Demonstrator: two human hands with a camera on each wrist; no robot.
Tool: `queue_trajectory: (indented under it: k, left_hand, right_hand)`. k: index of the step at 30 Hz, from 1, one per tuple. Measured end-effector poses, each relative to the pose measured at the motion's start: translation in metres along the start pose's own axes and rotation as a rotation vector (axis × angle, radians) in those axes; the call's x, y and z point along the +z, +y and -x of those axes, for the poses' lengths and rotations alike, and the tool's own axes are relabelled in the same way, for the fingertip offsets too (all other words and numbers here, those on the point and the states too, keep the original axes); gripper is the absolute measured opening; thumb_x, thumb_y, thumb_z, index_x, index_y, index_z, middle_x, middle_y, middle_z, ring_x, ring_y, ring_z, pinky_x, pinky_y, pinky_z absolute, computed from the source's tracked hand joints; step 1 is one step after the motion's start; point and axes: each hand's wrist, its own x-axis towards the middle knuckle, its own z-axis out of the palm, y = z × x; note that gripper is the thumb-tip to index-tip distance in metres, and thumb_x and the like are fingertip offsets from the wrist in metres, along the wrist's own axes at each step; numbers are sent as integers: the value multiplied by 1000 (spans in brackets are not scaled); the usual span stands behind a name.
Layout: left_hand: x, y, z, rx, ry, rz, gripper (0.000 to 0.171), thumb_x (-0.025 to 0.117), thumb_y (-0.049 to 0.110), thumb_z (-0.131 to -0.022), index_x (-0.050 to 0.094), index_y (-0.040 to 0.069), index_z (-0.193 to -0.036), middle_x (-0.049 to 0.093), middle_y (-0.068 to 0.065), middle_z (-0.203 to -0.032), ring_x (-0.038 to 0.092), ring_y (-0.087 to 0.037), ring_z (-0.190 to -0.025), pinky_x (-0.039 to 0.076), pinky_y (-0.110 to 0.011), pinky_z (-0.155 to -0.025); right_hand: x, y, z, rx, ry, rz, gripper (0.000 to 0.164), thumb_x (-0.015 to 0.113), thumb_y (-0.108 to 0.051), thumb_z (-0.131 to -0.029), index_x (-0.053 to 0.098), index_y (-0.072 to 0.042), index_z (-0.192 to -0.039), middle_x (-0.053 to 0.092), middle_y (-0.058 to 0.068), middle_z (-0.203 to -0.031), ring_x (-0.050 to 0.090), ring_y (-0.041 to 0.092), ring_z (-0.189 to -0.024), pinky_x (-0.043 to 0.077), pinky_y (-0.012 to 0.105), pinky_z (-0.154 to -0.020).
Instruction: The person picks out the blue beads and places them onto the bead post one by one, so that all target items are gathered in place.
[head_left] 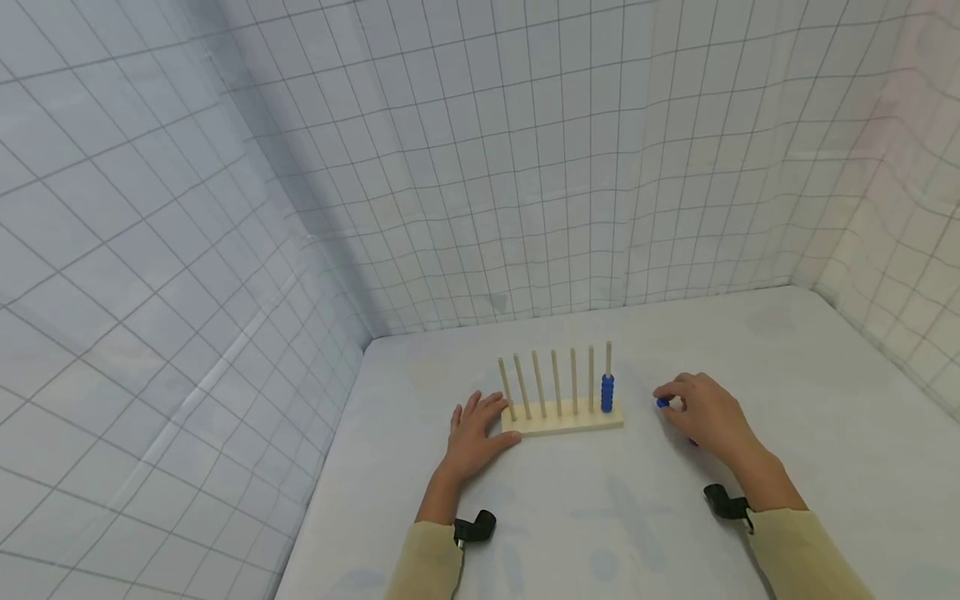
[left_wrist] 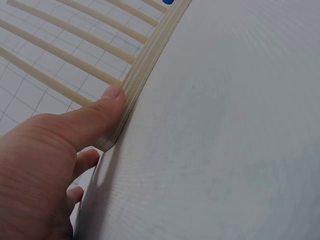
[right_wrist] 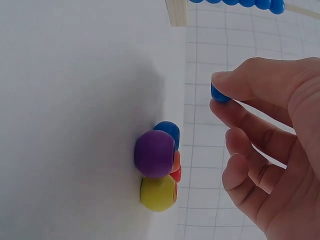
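A pale wooden peg rack [head_left: 564, 427] stands on the white surface, with a row of several upright pegs. Blue beads [head_left: 607, 394] are stacked on its rightmost peg, whose top stays bare. My left hand [head_left: 470, 440] holds the rack's left end, the thumb [left_wrist: 107, 107] against the front edge of the base and the other fingers spread beyond it. To the right of the rack, my right hand [head_left: 708, 419] pinches a blue bead [right_wrist: 219, 93] between thumb and index finger, above the surface. Its remaining fingers are loosely bent.
Below the right hand, loose beads lie grouped on the surface: a purple bead [right_wrist: 155, 154], a yellow bead [right_wrist: 158, 193], a blue bead [right_wrist: 168, 132], and partly hidden orange and red ones. Grid-patterned curtains [head_left: 510, 167] hang behind and at both sides.
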Motion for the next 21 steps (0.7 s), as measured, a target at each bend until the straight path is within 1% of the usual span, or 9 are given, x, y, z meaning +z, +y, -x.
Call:
queue_trajectory:
  k: [5,8,15,21]
  left_hand:
    - [1,0,-1,-9,-3,-6,65,70,54,-90,57,20,-144,43,0,-156,16,-33,-152,1,-61,-118]
    - [-1,0,-2,-12,-3,-6,65,70,54,-90,57,20,-144,43,-1,-156,17,-33,-152,1,-62,-118]
    - [-4,0,-3,8,10,12,64,72,52,-90,58,20,-143,44,-3,-155,18,-35,-151,1,-62,-117]
    - [1,3,-3,1,11,31,62,74,49,-89,59,19,-141,46,-3,-154,19,-35,-151,1,-63,-117]
  right_hand:
    - [-2,-5,-1,-30,35,-8,21,77,-10,-86,78,-12,-107,66,-1,-97,57,22,-85,50,38,-65]
    - [-5,-11,-3,-54,43,-24,22,77,-10,-86,78,-12,-107,67,0,-99,60,25,-89,52,42,-68]
    - [-13,-23,-7,-77,69,-10,23,78,-10,-85,79,-11,-107,68,0,-100,59,23,-88,51,41,-68]
    - [-26,-30,-6,-80,65,-3,24,79,-10,-84,78,-11,-108,69,3,-102,60,25,-88,53,41,-67]
